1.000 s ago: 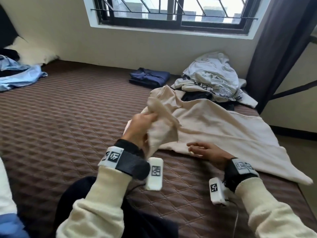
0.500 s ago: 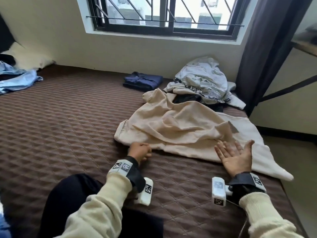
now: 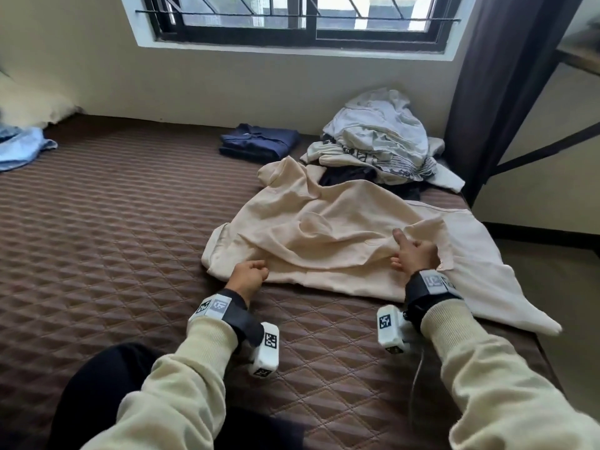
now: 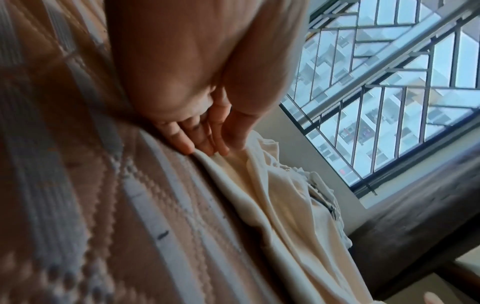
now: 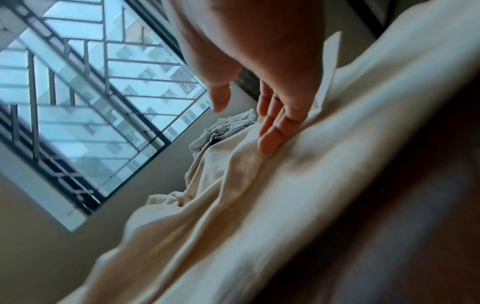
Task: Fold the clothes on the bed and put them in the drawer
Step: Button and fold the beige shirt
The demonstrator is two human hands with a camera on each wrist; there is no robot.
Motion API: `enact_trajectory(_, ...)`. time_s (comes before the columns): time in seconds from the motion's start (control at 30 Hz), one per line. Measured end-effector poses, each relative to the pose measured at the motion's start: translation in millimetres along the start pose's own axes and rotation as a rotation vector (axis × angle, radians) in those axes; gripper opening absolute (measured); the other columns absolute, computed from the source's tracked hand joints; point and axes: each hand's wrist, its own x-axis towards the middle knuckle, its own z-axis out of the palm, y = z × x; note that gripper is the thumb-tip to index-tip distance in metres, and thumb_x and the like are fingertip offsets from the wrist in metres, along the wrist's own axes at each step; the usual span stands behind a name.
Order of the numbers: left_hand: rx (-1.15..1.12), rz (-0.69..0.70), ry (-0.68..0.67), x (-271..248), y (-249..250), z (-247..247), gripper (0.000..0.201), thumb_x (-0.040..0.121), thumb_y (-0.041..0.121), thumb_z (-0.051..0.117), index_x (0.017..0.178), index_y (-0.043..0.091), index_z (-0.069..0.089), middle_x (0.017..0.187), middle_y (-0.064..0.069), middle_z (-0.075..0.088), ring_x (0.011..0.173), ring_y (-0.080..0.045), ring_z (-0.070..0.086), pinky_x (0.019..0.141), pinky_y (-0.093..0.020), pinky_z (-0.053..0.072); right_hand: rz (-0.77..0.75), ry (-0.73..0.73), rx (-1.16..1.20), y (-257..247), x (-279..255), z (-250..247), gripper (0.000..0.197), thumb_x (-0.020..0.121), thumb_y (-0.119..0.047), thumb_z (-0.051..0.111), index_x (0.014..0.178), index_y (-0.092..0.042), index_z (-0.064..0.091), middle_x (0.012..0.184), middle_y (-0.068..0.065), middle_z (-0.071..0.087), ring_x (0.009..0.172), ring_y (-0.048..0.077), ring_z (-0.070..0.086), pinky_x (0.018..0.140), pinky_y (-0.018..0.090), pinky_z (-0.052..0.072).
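The cream sweatshirt (image 3: 328, 235) lies rumpled on the bed (image 3: 113, 238) before me. My left hand (image 3: 248, 276) pinches its near hem with curled fingers; my right hand (image 3: 415, 254) rests on it, fingers straight, thumb up.

Perhaps print, unreadable, on clothes (image 3: 386, 157).

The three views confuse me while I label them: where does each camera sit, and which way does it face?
Head: worn high, looks down the bed at the cream garment; both hands and sleeves show.
Left wrist: looks along the left hand at the garment's edge.
Right wrist: looks along the right hand on the cloth.
All share the garment and window.
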Motion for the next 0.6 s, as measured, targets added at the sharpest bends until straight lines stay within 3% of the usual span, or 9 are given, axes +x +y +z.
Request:
enact_trajectory(0.1,0.104,0.036,-0.029,7,-8,6,0.032,0.093,-0.004,0.052,0.123,-0.009,0.058,0.112,-0.022,0.063,0.096,-0.019,0.049,0.085,-0.024,0.037,-0.109,-0.018,-0.491,-10,20,8,0.067,0.083,-0.06,0.063,0.108,0.002,0.063,0.103,0.02,0.067,0.096,0.037,0.065,0.088,0.043,0.051)
enact_trajectory(0.2,0.21,0.036,-0.059,11,-9,11,0.026,0.085,0.019,0.059,0.106,0.008,0.07,0.126,-0.023,0.057,0.12,-0.031,0.052,0.107,-0.033,0.04,-0.117,-0.118,-0.633,-10,32,15,0.058,0.083,-0.048,0.069,0.1,0.007,0.065,0.099,0.023,0.07,0.095,0.038,0.067,0.084,0.041,0.053)
enact_trajectory(0.27,0.282,-0.002,-0.049,19,-16,12,0.027,0.071,0.042,0.053,0.086,0.024,0.067,0.127,-0.027,0.053,0.124,-0.038,0.047,0.11,-0.04,0.037,-0.089,-0.114,-0.664,-5,38,15,0.038,0.081,-0.026,0.069,0.101,0.006,0.065,0.095,0.02,0.068,0.093,0.039,0.067,0.081,0.041,0.055)
enact_trajectory(0.3,0.286,-0.012,-0.051,25,-20,12,0.032,0.07,0.049,0.05,0.079,0.023,0.066,0.127,-0.03,0.051,0.124,-0.04,0.046,0.11,-0.041,0.037,-0.075,-0.104,-0.643,-4,39,14,0.032,0.081,-0.019,0.066,0.101,0.006,0.065,0.091,0.019,0.067,0.089,0.038,0.067,0.079,0.04,0.056)
enact_trajectory(0.37,0.279,-0.037,-0.066,20,-11,10,0.055,0.077,0.061,0.046,0.094,0.014,0.071,0.134,-0.027,0.047,0.127,-0.037,0.043,0.112,-0.041,0.034,-0.029,-0.032,-0.408,-6,35,8,0.021,0.084,-0.015,0.06,0.092,0.003,0.064,0.082,0.018,0.066,0.067,0.03,0.066,0.063,0.033,0.057)
enact_trajectory(0.43,0.252,-0.059,-0.066,18,-4,10,0.066,0.088,0.061,0.042,0.12,0.008,0.066,0.14,-0.019,0.046,0.132,-0.031,0.038,0.114,-0.037,0.029,0.003,0.064,0.125,-8,26,-5,0.009,0.084,-0.014,0.058,0.084,-0.008,0.065,0.081,0.016,0.068,0.053,0.02,0.062,0.046,0.026,0.052)
enact_trajectory(0.47,0.243,-0.058,-0.055,18,-1,10,0.062,0.093,0.057,0.039,0.122,0.009,0.066,0.141,-0.018,0.047,0.134,-0.031,0.036,0.115,-0.036,0.027,0.01,0.102,0.412,-9,20,-16,0.006,0.083,-0.011,0.058,0.079,-0.013,0.063,0.08,0.015,0.068,0.052,0.018,0.062,0.045,0.026,0.052)
enact_trajectory(0.53,0.208,-0.047,-0.017,20,2,12,0.055,0.1,0.051,0.034,0.115,0.013,0.071,0.138,-0.012,0.052,0.132,-0.029,0.039,0.115,-0.032,0.025,0.008,0.066,0.871,-6,1,-45,0.009,0.073,-0.01,0.065,0.074,-0.017,0.059,0.072,0.007,0.063,0.059,0.02,0.063,0.066,0.036,0.058)
enact_trajectory(0.6,0.165,-0.05,-0.009,17,2,15,0.054,0.101,0.046,0.034,0.114,0.01,0.071,0.13,-0.006,0.057,0.125,-0.026,0.046,0.107,-0.023,0.028,0.055,-0.02,1.175,4,-21,-70,0.015,0.057,-0.013,0.07,0.069,-0.019,0.063,0.071,0.002,0.062,0.07,0.023,0.063,0.091,0.044,0.048)
